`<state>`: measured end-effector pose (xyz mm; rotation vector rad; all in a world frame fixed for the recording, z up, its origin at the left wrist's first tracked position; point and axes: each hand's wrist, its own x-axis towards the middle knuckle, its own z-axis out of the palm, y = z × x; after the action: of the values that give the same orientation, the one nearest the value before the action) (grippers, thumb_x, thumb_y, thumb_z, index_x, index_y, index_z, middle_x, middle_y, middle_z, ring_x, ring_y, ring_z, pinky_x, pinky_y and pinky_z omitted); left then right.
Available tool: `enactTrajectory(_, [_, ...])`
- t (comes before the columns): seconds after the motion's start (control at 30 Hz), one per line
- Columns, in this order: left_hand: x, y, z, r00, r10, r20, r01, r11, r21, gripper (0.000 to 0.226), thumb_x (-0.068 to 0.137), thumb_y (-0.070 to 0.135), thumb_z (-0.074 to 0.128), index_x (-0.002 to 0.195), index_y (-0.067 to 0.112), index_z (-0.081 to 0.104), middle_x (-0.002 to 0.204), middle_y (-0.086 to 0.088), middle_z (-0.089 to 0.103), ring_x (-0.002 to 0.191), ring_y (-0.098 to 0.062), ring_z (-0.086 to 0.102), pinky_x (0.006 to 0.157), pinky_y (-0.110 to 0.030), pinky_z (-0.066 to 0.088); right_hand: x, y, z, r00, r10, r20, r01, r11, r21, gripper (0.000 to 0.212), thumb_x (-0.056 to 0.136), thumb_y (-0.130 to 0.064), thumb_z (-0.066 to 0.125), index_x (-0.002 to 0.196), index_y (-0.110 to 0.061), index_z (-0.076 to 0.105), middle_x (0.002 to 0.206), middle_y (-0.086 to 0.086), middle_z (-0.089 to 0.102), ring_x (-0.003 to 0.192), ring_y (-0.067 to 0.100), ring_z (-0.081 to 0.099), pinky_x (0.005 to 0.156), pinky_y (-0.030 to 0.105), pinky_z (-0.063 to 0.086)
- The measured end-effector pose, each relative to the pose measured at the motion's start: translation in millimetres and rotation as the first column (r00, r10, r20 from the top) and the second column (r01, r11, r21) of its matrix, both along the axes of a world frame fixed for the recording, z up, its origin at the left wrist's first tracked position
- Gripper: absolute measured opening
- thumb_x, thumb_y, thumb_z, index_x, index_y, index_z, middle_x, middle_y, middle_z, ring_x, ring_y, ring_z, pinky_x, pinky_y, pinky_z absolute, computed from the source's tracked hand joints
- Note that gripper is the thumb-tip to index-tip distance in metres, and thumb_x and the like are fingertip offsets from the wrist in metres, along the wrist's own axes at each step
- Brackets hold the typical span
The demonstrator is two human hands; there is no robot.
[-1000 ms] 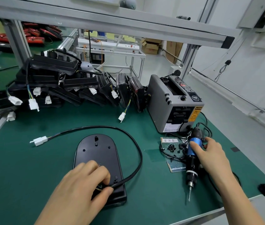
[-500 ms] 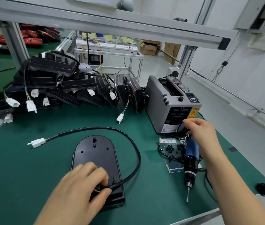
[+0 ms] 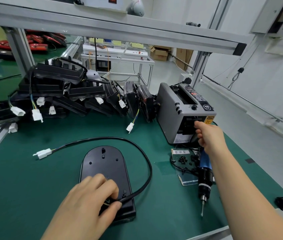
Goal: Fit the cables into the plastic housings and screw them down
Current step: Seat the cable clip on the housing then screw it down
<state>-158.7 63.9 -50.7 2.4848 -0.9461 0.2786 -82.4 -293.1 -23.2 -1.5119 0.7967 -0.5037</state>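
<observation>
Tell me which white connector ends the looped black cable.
The connector on the mat left of the flat housing; the others hang on coloured wires from piled housings.

Pale walls (image 3: 267, 75), a grey floor (image 3: 241, 127), an aluminium frame (image 3: 120, 30) over the green bench (image 3: 24, 179).

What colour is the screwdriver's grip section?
Blue, on the electric screwdriver; the rest is black. Head view shows it best.

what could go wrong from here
The left hand pinches the cable at the near end of the housing; easing off could let it spring out. The right hand is at the mouth of the dispenser, its arm over the screwdriver; drawing back may knock it.
</observation>
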Motion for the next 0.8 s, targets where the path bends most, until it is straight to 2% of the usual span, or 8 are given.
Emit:
enactTrajectory(0.13, [-0.7,0.0,-0.5,1.0,-0.004,-0.007,0.004,1.0,0.005,0.015,0.074,0.05,0.048,0.072,0.036,0.047,0.073,0.02,0.044,0.064,-0.005,0.045,0.054,-0.021,0.045,3.6,0.1,-2.5,0.999,-0.034,0.009,0.034,0.999,-0.026,0.014,0.085,-0.019,0.064,0.086,-0.005,0.061,0.063,0.001,0.05,0.046,0.011,0.036,0.034,0.016,0.029])
enactTrajectory(0.27, [-0.5,0.8,-1.2,1.0,-0.014,-0.007,0.014,1.0,-0.008,0.014,0.075,0.05,0.048,0.074,0.036,0.045,0.073,0.019,0.044,0.066,-0.006,0.045,0.054,-0.023,0.046,7.1,2.6,-4.5,0.998,-0.064,0.026,0.066,0.995,-0.075,0.02,0.082,-0.017,0.065,0.067,-0.011,0.053,0.06,0.001,0.049,0.046,0.013,0.037,0.039,0.021,0.03])
enactTrajectory(0.4, [-0.3,0.2,-0.9,1.0,-0.015,-0.024,0.015,1.0,-0.015,0.014,0.075,0.049,0.048,0.073,0.036,0.046,0.073,0.019,0.044,0.065,-0.008,0.047,0.054,-0.024,0.046,11.3,4.5,-4.7,0.993,-0.102,0.054,0.105,0.993,-0.054,0.018,0.081,-0.014,0.063,0.066,-0.012,0.052,0.06,0.001,0.05,0.046,0.013,0.035,0.042,0.024,0.029])
enactTrajectory(0.67, [0.3,0.6,1.1,0.998,-0.015,-0.057,0.015,1.0,-0.015,0.016,0.075,0.05,0.048,0.073,0.034,0.048,0.073,0.018,0.045,0.066,-0.009,0.048,0.056,-0.025,0.047,4.3,7.1,-9.6,0.985,-0.123,0.119,0.126,0.992,-0.018,0.016,0.083,-0.015,0.062,0.068,-0.011,0.055,0.059,-0.001,0.047,0.044,0.01,0.035,0.035,0.016,0.03])
enactTrajectory(0.73, [0.6,0.7,-0.5,0.997,-0.013,-0.079,0.011,1.0,-0.02,0.021,0.075,0.055,0.043,0.074,0.035,0.05,0.076,0.018,0.046,0.071,-0.008,0.048,0.063,-0.024,0.046,-2.7,7.1,-9.2,0.987,-0.085,0.135,0.086,0.996,-0.005,0.013,0.084,-0.017,0.064,0.073,-0.011,0.06,0.06,-0.002,0.049,0.044,0.007,0.037,0.036,0.015,0.03])
enactTrajectory(0.8, [1.2,1.1,-1.6,0.989,0.013,-0.146,-0.02,0.999,-0.042,0.035,0.071,0.066,0.032,0.078,0.037,0.05,0.082,0.019,0.047,0.082,-0.002,0.045,0.074,-0.018,0.04,-12.0,10.3,-7.3,0.99,-0.004,0.144,0.004,1.0,-0.002,0.011,0.085,-0.019,0.065,0.076,-0.012,0.062,0.061,-0.004,0.05,0.046,0.005,0.039,0.037,0.014,0.031])
